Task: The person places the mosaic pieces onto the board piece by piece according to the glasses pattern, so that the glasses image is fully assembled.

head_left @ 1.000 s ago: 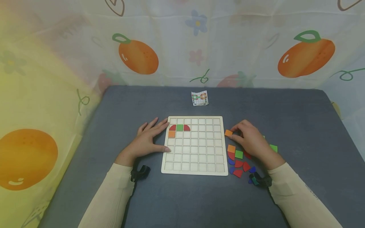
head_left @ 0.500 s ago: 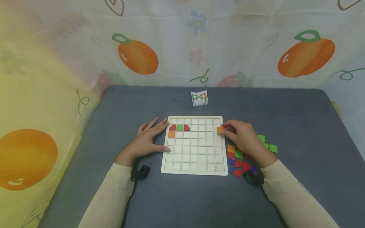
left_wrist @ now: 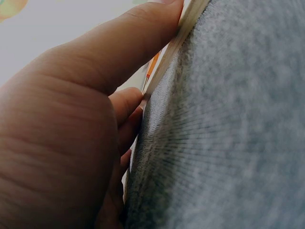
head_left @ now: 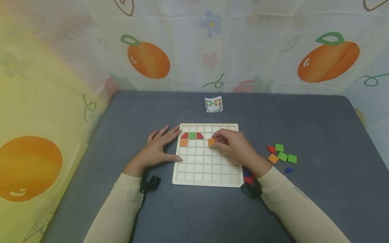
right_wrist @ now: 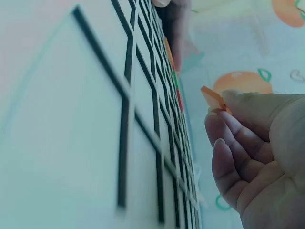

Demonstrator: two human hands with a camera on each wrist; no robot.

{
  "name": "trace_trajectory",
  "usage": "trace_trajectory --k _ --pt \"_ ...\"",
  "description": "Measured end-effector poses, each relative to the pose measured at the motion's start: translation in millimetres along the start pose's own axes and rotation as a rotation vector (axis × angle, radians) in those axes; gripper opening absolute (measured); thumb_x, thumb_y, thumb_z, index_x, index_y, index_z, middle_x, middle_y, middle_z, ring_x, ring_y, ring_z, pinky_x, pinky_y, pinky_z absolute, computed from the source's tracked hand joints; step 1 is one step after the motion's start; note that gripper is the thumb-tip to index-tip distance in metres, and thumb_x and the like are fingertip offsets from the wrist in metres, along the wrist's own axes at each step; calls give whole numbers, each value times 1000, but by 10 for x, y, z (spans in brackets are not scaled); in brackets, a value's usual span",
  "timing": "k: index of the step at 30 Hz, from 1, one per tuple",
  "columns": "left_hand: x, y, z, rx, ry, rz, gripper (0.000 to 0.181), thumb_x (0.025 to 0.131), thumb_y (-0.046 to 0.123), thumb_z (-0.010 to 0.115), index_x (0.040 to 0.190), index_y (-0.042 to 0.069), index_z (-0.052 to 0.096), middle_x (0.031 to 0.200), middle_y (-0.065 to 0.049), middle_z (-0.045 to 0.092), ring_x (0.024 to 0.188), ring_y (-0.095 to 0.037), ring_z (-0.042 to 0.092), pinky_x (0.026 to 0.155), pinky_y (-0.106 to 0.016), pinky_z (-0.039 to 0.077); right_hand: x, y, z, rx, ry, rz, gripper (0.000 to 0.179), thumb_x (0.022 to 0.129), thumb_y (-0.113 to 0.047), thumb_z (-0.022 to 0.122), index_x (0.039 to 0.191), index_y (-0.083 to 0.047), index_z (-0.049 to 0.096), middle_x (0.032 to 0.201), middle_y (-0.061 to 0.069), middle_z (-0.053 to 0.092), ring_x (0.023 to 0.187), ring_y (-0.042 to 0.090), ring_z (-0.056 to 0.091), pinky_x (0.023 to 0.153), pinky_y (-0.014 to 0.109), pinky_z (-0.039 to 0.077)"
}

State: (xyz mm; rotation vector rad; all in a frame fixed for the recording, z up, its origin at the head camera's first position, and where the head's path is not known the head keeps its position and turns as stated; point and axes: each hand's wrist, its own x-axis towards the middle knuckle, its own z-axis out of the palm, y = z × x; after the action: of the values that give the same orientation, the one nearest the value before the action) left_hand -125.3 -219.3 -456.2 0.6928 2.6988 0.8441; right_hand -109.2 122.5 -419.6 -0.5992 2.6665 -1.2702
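A pale wooden grid board point(head_left: 199, 167) lies on the table. Between thumb and fingertips, my right hand point(head_left: 235, 144) pinches an orange square tile point(head_left: 211, 142) over the board's upper middle; the right wrist view shows this tile point(right_wrist: 212, 98) held apart from the grid. Spread along the board's left edge, my left hand point(head_left: 159, 148) rests its straight fingers and thumb on the rim. Set in the upper left cells are two red quarter-round tiles point(head_left: 184, 136), a green square tile point(head_left: 192, 135) between them, and another orange square tile point(head_left: 183, 142) below the left red one.
Loose green tiles point(head_left: 282, 156), an orange tile point(head_left: 273, 158), a red tile point(head_left: 271, 149) and a blue tile point(head_left: 289, 170) lie right of the board. More red and blue pieces point(head_left: 248, 180) are partly hidden under my right wrist. A small printed pattern card point(head_left: 214, 104) lies behind the board.
My right hand has carried the orange square tile leftward from beside the board's right edge to over its upper middle. My left hand has stayed on the left edge.
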Motion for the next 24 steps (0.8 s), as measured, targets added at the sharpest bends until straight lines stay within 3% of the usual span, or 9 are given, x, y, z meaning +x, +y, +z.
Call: trace_trajectory --k 7,24 --pt "5 -11 6 10 6 4 114 82 66 90 173 24 37 178 11 24 166 -25 4 125 -62 -3 130 -148 105 -8 -29 -35 22 99 -13 84 118 -6 78 101 -1 75 93 15 71 88 39 58" --pt "7 11 1 4 2 -7 112 82 66 90 172 25 37 177 13 25 166 -24 4 125 -60 -4 303 -147 354 -22 -71 86 20 101 -17 81 118 -7 76 96 -4 72 91 14 66 89 37 54"
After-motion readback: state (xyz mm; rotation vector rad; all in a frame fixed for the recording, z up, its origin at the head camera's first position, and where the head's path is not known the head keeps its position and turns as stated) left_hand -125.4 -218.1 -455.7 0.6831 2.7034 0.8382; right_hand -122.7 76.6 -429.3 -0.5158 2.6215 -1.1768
